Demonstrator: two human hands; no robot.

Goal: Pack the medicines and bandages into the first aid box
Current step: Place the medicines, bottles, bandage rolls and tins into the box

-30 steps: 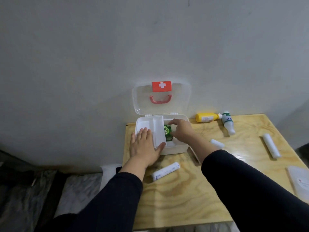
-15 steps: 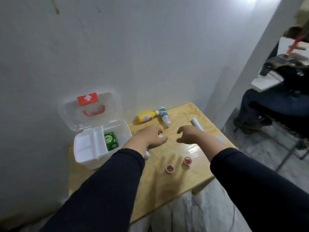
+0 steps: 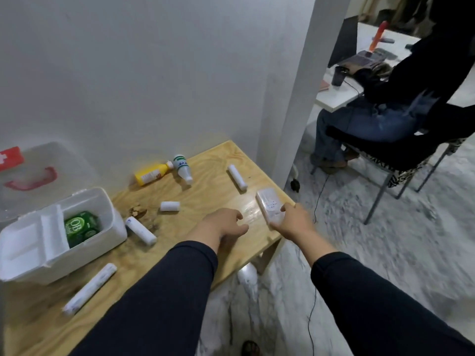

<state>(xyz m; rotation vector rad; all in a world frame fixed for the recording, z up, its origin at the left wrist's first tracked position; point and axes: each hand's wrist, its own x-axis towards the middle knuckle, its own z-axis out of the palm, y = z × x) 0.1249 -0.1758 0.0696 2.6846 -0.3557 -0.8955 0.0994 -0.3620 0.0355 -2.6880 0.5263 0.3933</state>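
The white first aid box (image 3: 108,214) stands open at the table's left, its clear lid (image 3: 64,160) leaning on the wall, with a green packet (image 3: 81,227) inside. My right hand (image 3: 293,222) grips a flat white packet (image 3: 270,205) at the table's right edge. My left hand (image 3: 223,223) hovers beside it, fingers loosely curled, holding nothing. White bandage rolls lie at the back right (image 3: 237,177), in the middle (image 3: 169,206), beside the box (image 3: 140,230) and in front of it (image 3: 90,289). A yellow bottle (image 3: 151,173) and a white bottle (image 3: 183,168) lie near the wall.
The wooden table (image 3: 205,255) ends just past my right hand. A white pillar (image 3: 303,93) rises at its far right corner. Beyond it a person sits on a chair (image 3: 401,150) at another desk. A cable (image 3: 317,209) trails over the marble floor.
My view has swung further right. My right hand moved to the table's right edge and took hold of the flat white packet; my left hand followed alongside it.
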